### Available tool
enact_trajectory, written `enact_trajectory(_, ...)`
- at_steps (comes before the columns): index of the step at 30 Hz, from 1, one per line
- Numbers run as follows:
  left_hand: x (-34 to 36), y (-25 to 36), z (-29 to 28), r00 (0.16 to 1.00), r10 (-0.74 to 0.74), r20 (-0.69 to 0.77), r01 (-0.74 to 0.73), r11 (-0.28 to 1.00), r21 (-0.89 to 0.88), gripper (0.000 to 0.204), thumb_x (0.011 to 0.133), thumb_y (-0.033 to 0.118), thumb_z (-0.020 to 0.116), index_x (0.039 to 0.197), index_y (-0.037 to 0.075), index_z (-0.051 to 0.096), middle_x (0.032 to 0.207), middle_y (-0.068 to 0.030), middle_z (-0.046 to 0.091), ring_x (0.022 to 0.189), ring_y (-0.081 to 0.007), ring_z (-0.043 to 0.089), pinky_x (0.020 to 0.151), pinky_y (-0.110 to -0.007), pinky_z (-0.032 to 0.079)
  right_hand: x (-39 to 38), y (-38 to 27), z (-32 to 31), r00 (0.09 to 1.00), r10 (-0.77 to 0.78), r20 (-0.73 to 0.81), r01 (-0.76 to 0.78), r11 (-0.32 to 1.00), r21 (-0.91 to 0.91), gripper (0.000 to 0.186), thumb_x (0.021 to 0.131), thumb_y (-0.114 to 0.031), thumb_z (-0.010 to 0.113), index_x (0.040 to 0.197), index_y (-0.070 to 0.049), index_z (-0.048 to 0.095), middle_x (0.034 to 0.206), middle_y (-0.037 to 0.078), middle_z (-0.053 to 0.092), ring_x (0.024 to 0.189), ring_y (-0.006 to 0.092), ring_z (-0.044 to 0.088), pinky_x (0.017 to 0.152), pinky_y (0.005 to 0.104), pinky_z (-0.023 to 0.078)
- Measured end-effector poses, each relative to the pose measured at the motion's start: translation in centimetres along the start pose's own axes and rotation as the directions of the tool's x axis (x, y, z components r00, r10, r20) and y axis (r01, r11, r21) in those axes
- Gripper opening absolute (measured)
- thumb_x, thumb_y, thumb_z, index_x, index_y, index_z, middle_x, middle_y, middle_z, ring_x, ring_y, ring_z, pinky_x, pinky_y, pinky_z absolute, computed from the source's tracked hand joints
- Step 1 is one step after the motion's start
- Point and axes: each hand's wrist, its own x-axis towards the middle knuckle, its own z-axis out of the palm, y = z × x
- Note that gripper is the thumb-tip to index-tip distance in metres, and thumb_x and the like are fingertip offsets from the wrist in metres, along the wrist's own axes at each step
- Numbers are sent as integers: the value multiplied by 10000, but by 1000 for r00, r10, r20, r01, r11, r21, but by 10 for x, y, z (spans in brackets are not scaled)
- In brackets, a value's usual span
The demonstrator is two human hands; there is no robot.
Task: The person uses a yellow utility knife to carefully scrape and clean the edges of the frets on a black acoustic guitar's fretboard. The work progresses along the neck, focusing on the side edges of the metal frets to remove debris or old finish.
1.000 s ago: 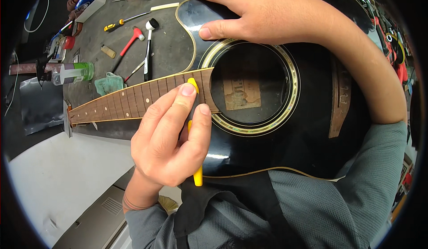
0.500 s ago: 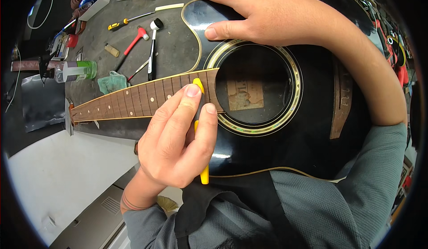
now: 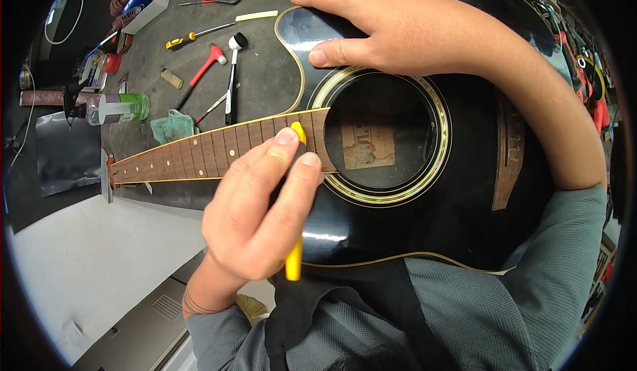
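My left hand grips a black-and-yellow bar-shaped tool, its upper tip lying across the body end of the dark wooden fretboard. The black acoustic guitar lies stringless beneath both hands, with a ringed soundhole and an inner label, plus a wooden bridge at the right. My right hand rests spread on the upper bout, thumb above the soundhole, fingers reaching toward the cutaway.
Behind the guitar lie a red hammer, a black-and-white tool, a screwdriver, a green cloth and a bottle. A white surface is at lower left; crowded tools line the right.
The view has shifted slightly, moving the scene a little right and down. Since half a second ago my left hand and tool have moved slightly left along the fretboard. My right hand stays on the guitar.
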Motion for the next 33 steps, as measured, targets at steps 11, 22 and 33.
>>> enact_trajectory(11, -6, 1, 6, 990, 131, 55, -138, 979, 151, 253, 794, -61, 762, 1042, -17, 787, 1168, -243, 724, 1018, -345, 754, 826, -366, 662, 18, 34, 44, 964, -50, -262, 14, 990, -138, 681, 1007, -448, 714, 1510, -13, 566, 1404, 250, 678, 1278, 407, 667, 1090, 444, 523)
enact_trajectory(22, -10, -5, 3, 990, 143, 1, -143, 987, 80, 306, 799, -68, 785, 1104, -46, 770, 1180, -249, 701, 991, -372, 767, 831, -387, 673, 21, 41, 46, 960, -41, -276, 7, 993, -121, 698, 977, -462, 713, 1483, 1, 586, 1386, 237, 690, 1258, 407, 676, 1074, 473, 532)
enact_trajectory(33, -16, -5, -2, 999, 13, -50, -19, 991, -135, 229, 788, -16, 837, 997, -31, 746, 1174, -264, 732, 1002, -386, 775, 848, -401, 669, 19, 39, 45, 958, -34, -285, -1, 992, -122, 690, 974, -454, 712, 1488, -12, 584, 1405, 220, 685, 1266, 399, 673, 1082, 472, 530)
